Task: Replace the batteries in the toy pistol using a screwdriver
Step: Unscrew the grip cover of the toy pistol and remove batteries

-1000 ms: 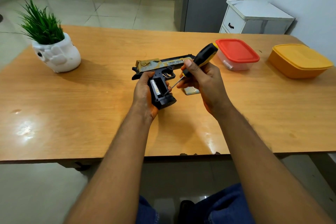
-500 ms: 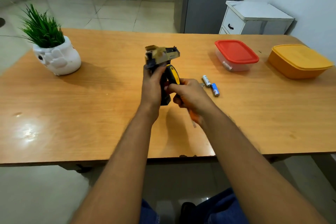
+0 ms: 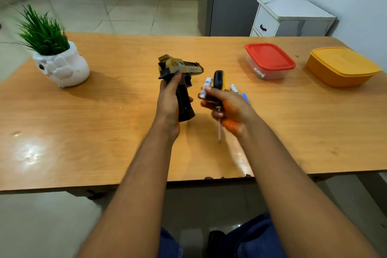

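Over the desk's [image 3: 104, 132] middle, the left hand [image 3: 168, 102] wraps the toy pistol's [image 3: 180, 81] grip, butt toward the near edge, barrel pointing right. Just beside it, the right hand [image 3: 228, 109] clutches the screwdriver [image 3: 218, 98], shaft toward the near edge, while pinching a battery [image 3: 205, 90].

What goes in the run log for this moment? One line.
left hand: grips toy pistol | right hand: holds screwdriver, battery | two batteries on table
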